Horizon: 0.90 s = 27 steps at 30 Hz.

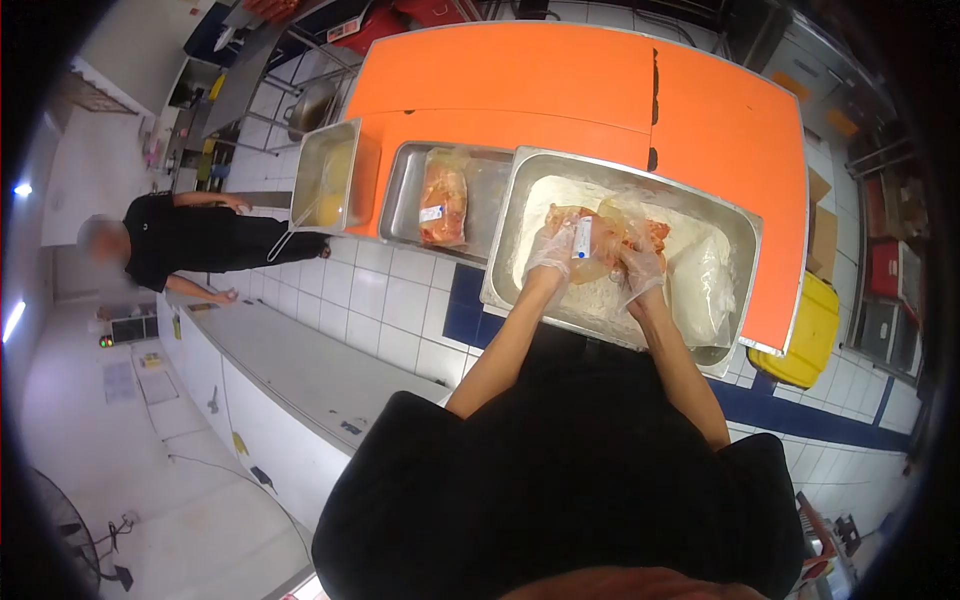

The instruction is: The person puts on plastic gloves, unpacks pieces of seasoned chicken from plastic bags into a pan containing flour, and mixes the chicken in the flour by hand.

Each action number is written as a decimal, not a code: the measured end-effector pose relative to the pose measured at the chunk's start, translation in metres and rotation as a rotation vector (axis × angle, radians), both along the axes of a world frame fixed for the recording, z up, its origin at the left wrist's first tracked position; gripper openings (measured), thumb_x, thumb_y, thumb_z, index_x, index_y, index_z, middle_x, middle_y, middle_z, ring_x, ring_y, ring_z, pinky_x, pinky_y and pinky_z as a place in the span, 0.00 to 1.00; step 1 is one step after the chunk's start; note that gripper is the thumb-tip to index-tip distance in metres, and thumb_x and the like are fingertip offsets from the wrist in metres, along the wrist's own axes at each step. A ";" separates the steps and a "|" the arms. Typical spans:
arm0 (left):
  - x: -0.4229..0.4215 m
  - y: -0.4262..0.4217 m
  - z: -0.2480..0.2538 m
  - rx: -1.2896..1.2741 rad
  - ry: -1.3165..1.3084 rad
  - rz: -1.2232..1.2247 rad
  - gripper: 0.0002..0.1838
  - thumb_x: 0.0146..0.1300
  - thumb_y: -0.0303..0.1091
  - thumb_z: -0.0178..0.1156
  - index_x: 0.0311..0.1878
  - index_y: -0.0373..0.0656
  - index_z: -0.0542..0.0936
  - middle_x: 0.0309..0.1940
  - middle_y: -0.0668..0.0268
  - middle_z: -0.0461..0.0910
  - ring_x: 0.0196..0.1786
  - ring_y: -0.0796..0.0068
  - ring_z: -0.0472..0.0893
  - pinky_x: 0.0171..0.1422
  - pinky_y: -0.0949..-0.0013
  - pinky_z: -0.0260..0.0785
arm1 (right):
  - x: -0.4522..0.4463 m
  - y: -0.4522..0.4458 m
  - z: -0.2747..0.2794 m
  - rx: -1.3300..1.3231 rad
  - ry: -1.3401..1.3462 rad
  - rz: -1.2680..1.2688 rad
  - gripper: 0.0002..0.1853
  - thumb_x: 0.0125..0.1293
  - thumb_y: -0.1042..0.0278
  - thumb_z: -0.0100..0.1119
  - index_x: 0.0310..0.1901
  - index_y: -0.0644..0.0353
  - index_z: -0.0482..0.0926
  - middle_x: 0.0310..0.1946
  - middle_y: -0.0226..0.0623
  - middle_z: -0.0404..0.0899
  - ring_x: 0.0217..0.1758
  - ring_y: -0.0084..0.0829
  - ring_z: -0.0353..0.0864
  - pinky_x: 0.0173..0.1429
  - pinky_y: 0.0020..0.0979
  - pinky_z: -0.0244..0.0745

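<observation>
My left hand (549, 256), in a clear plastic glove, grips the left side of a clear bag of marinated meat (598, 243) with a white label. On the bag's other side is my right hand (642, 272), gloved the same way, its fingers closed on the plastic. Orange-red meat pieces (652, 236) show at the bag's right end; whether they are outside the plastic I cannot tell. Beneath lies white flour (543, 196) in a deep metal pan (752, 225). A clear bag of white powder (703, 290) rests in the pan's right side.
Left of the pan, a metal tray (402, 170) holds another labelled bag of meat (443, 200). Beyond it stands a metal container (352, 140) with yellowish liquid. These sit on an orange table (500, 70). A person in black (190, 235) stands at left, near a white counter (290, 340). A yellow bin (808, 335) is at right.
</observation>
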<state>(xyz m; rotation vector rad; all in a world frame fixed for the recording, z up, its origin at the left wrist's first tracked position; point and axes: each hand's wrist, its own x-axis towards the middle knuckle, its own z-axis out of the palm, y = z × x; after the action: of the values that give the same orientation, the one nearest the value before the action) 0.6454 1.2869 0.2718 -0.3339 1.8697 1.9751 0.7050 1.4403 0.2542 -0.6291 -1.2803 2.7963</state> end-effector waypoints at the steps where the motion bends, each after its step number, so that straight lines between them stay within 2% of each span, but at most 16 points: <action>1: 0.000 0.004 -0.009 0.003 -0.002 0.011 0.19 0.82 0.45 0.55 0.61 0.40 0.80 0.46 0.65 0.86 0.45 0.76 0.83 0.49 0.70 0.75 | 0.000 0.001 -0.005 0.003 -0.002 0.011 0.24 0.70 0.78 0.62 0.68 0.62 0.76 0.51 0.31 0.84 0.49 0.22 0.84 0.49 0.23 0.80; 5: -0.015 0.005 -0.035 0.124 -0.110 0.036 0.19 0.79 0.38 0.60 0.67 0.41 0.75 0.46 0.67 0.85 0.43 0.78 0.83 0.49 0.70 0.77 | 0.000 0.022 -0.040 0.256 -0.060 0.205 0.11 0.67 0.79 0.64 0.49 0.56 0.78 0.40 0.30 0.81 0.38 0.22 0.83 0.40 0.24 0.78; 6: -0.020 -0.013 -0.055 -0.132 0.309 -0.062 0.20 0.78 0.39 0.61 0.66 0.42 0.75 0.45 0.68 0.85 0.43 0.78 0.83 0.47 0.69 0.77 | -0.003 0.026 -0.043 0.329 -0.057 0.218 0.09 0.66 0.79 0.65 0.41 0.54 0.76 0.36 0.31 0.80 0.34 0.23 0.83 0.38 0.24 0.78; 8: -0.015 -0.004 0.025 0.193 -0.160 0.331 0.18 0.76 0.46 0.62 0.60 0.45 0.79 0.43 0.69 0.84 0.41 0.74 0.83 0.43 0.64 0.77 | -0.006 0.028 -0.011 0.189 -0.036 0.095 0.11 0.65 0.80 0.65 0.37 0.52 0.71 0.35 0.31 0.79 0.32 0.23 0.82 0.37 0.24 0.78; 9: -0.020 -0.015 0.026 0.095 -0.100 0.294 0.19 0.76 0.50 0.61 0.58 0.46 0.79 0.42 0.68 0.84 0.41 0.73 0.83 0.43 0.63 0.77 | -0.007 0.032 0.004 0.048 -0.007 -0.036 0.15 0.65 0.81 0.65 0.33 0.51 0.67 0.33 0.32 0.79 0.31 0.24 0.82 0.36 0.23 0.77; 12: -0.051 -0.060 -0.012 -0.188 0.013 0.241 0.23 0.76 0.59 0.58 0.56 0.49 0.80 0.39 0.69 0.82 0.39 0.70 0.81 0.44 0.60 0.76 | -0.001 0.058 0.023 -0.005 -0.034 -0.089 0.09 0.66 0.80 0.63 0.40 0.55 0.74 0.37 0.33 0.80 0.36 0.24 0.84 0.38 0.24 0.81; 13: -0.064 -0.068 -0.026 0.018 -0.001 0.456 0.27 0.77 0.63 0.54 0.57 0.47 0.80 0.42 0.68 0.82 0.43 0.71 0.80 0.49 0.61 0.76 | 0.001 0.065 0.025 -0.042 -0.069 -0.120 0.08 0.66 0.80 0.63 0.42 0.57 0.75 0.38 0.33 0.81 0.39 0.24 0.84 0.40 0.25 0.83; 14: -0.061 -0.081 -0.002 -0.050 0.115 0.327 0.28 0.79 0.64 0.50 0.57 0.47 0.80 0.49 0.65 0.83 0.50 0.69 0.81 0.55 0.59 0.76 | 0.000 0.080 -0.025 0.013 -0.026 -0.191 0.12 0.67 0.80 0.62 0.51 0.61 0.77 0.43 0.36 0.82 0.43 0.26 0.85 0.45 0.26 0.86; 16: -0.074 -0.079 0.027 0.249 0.035 0.591 0.29 0.80 0.63 0.47 0.59 0.46 0.78 0.55 0.62 0.82 0.51 0.67 0.82 0.57 0.59 0.77 | 0.006 0.088 -0.027 0.036 -0.051 -0.243 0.14 0.68 0.80 0.62 0.54 0.63 0.76 0.45 0.38 0.83 0.44 0.27 0.86 0.46 0.27 0.86; 18: -0.091 -0.103 0.013 0.284 0.039 0.590 0.29 0.81 0.62 0.46 0.61 0.45 0.77 0.55 0.61 0.81 0.49 0.66 0.83 0.53 0.60 0.79 | 0.009 0.090 -0.030 0.033 -0.073 -0.272 0.18 0.70 0.80 0.60 0.61 0.68 0.73 0.50 0.42 0.83 0.46 0.29 0.86 0.45 0.29 0.87; 20: -0.097 -0.105 0.008 0.319 0.056 0.604 0.30 0.81 0.62 0.44 0.63 0.44 0.76 0.56 0.61 0.80 0.47 0.64 0.84 0.50 0.61 0.81 | 0.016 0.088 -0.024 -0.052 -0.063 -0.205 0.18 0.70 0.78 0.61 0.61 0.66 0.73 0.51 0.42 0.82 0.46 0.29 0.87 0.43 0.29 0.87; 22: -0.096 -0.108 0.004 0.006 -0.107 0.633 0.26 0.80 0.53 0.49 0.67 0.43 0.73 0.56 0.59 0.79 0.46 0.63 0.84 0.43 0.63 0.82 | 0.016 0.078 -0.014 -0.142 -0.047 -0.122 0.18 0.71 0.77 0.61 0.61 0.65 0.73 0.51 0.42 0.82 0.46 0.30 0.87 0.40 0.30 0.87; 24: -0.094 -0.126 -0.044 -0.069 -0.117 0.651 0.23 0.76 0.44 0.55 0.69 0.45 0.72 0.56 0.58 0.79 0.47 0.62 0.85 0.37 0.64 0.81 | 0.012 0.064 -0.008 0.343 -0.305 0.133 0.21 0.71 0.72 0.65 0.63 0.62 0.73 0.52 0.39 0.82 0.42 0.29 0.86 0.34 0.30 0.84; 25: -0.095 -0.137 -0.064 -0.041 -0.067 0.671 0.24 0.73 0.37 0.60 0.70 0.47 0.73 0.56 0.57 0.79 0.48 0.62 0.85 0.34 0.64 0.80 | 0.016 0.061 -0.017 0.341 -0.302 0.142 0.21 0.71 0.72 0.65 0.63 0.62 0.73 0.52 0.39 0.82 0.42 0.29 0.86 0.34 0.30 0.84; 26: -0.093 -0.135 -0.065 -0.178 0.191 0.757 0.29 0.66 0.27 0.65 0.70 0.50 0.73 0.56 0.57 0.78 0.50 0.62 0.85 0.42 0.62 0.81 | 0.018 0.055 -0.035 0.657 -0.219 0.170 0.23 0.70 0.70 0.67 0.64 0.61 0.74 0.51 0.37 0.81 0.40 0.29 0.85 0.34 0.29 0.83; 27: -0.091 -0.135 -0.055 -0.190 0.210 0.790 0.29 0.66 0.27 0.65 0.70 0.50 0.73 0.56 0.57 0.78 0.50 0.62 0.85 0.42 0.62 0.81 | 0.015 0.048 -0.048 0.968 -0.110 0.196 0.24 0.69 0.68 0.68 0.64 0.60 0.75 0.51 0.36 0.81 0.38 0.28 0.85 0.33 0.28 0.82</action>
<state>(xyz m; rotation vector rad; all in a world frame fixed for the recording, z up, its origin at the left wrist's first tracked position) 0.5541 1.1522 0.2173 -1.1009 2.2952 2.3713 0.7199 1.4880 0.2066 -0.5833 -2.5034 1.8456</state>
